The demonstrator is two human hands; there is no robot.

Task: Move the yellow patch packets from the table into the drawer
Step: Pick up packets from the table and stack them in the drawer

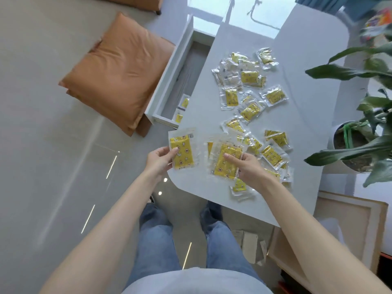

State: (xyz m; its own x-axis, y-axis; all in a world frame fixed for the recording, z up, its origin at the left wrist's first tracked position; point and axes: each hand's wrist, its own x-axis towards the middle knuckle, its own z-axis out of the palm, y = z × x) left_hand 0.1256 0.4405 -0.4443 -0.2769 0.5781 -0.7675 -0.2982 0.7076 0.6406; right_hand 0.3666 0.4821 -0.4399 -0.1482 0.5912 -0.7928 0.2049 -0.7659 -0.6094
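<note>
The drawer (169, 79) stands open beside the desk (301, 128), with two packets (184, 102) inside. The left grip (160, 160) pinches one packet (182, 152) and the right grip (250, 169) holds a second packet (226, 165). Loose packets (252, 109) cover the desk. Likely next, both held ones go left, over the drawer.

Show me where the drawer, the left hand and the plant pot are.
drawer (169, 78): head view, white front wall.
left hand (159, 160): head view, middle of the hand.
plant pot (336, 139): head view, white rim.
</note>
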